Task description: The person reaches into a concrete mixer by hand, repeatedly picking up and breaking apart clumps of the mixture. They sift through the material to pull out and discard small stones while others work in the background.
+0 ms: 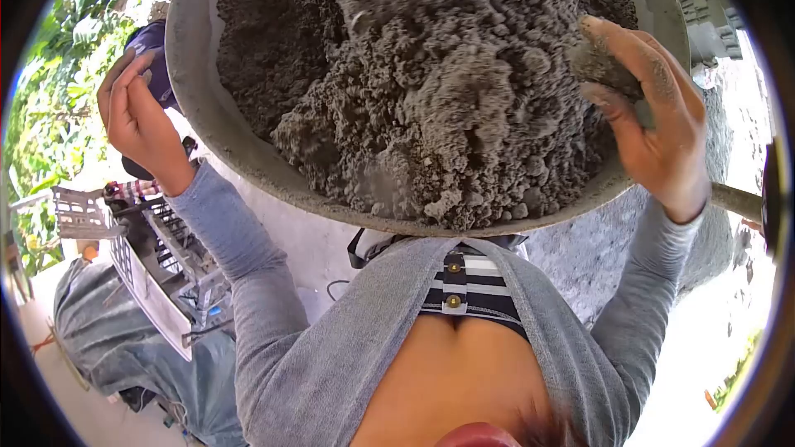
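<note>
A wide round basin [192, 74] stands right in front of my body, heaped with crumbly grey cement mix [464, 66]. Over its right side, my right hand [667, 112] is closed round a grey lump of the mix [603, 66], held between thumb and fingers. Grey grit coats those fingertips. My left hand [139, 120] is raised just outside the left rim, fingers loosely bent and apart, with nothing seen in it. The far edge of the basin lies beyond the top of the view.
Left of me are a plastic crate [137, 273] and a dark grey-green tarp [108, 339] over something. Behind my left hand is a dark blue item [156, 54]. Green plants [66, 74] stand farther left. A handle-like bar [737, 201] sticks out at right, near grey blocks [704, 16].
</note>
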`<state>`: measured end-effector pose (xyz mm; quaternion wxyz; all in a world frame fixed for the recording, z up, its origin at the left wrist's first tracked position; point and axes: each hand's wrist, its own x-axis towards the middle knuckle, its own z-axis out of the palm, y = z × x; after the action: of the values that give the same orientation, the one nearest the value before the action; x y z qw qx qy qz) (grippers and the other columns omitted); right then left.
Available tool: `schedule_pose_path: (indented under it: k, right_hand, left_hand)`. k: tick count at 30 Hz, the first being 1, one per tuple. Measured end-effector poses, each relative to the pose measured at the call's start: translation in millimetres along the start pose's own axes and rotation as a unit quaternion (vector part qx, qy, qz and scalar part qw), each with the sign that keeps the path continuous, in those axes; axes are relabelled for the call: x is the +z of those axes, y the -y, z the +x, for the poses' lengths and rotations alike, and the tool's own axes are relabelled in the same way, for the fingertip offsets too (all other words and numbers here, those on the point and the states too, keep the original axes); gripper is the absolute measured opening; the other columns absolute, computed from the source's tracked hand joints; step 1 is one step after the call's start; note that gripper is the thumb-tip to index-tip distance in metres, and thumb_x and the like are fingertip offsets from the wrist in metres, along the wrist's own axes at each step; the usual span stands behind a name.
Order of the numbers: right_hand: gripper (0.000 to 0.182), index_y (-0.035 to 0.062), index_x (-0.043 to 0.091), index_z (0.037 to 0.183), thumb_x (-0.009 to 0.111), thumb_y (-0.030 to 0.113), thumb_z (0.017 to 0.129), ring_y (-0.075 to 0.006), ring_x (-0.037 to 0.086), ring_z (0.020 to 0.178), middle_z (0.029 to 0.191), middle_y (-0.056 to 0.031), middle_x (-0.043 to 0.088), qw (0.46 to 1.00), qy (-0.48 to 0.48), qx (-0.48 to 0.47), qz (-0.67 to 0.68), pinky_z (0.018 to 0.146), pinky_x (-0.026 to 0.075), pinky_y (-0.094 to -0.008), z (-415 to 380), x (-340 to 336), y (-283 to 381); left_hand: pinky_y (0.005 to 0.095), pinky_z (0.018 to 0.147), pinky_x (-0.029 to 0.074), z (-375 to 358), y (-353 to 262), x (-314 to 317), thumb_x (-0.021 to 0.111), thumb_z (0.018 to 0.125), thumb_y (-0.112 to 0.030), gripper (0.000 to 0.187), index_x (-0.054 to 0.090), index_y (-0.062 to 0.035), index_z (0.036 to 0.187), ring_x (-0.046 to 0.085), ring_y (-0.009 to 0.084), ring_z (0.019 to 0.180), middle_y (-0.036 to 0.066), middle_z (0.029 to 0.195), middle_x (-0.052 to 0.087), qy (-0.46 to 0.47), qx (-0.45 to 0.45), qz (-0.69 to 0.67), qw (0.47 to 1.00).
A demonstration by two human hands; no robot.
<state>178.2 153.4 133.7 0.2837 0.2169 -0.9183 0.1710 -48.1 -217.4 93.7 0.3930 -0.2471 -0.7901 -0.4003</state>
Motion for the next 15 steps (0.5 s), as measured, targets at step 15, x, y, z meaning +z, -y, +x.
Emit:
schedule_pose_path:
  k: [15]
  right_hand:
    - [0.042,-0.0005,0.054,0.123,0.063,0.013,0.083,-0.0311,0.062,0.105,0.117,-0.0174,0.062,0.962,0.240,0.098,0.081,0.088,0.048,-0.0380,-39,-2,-19]
  left_hand:
    - [0.0290,0.085,0.046,-58,12,27,0.056,0.087,-0.017,0.019,0.074,-0.0130,0.090,0.062,0.0204,0.101,0.005,0.117,0.064,0.330,-0.037,0.076,0.940]
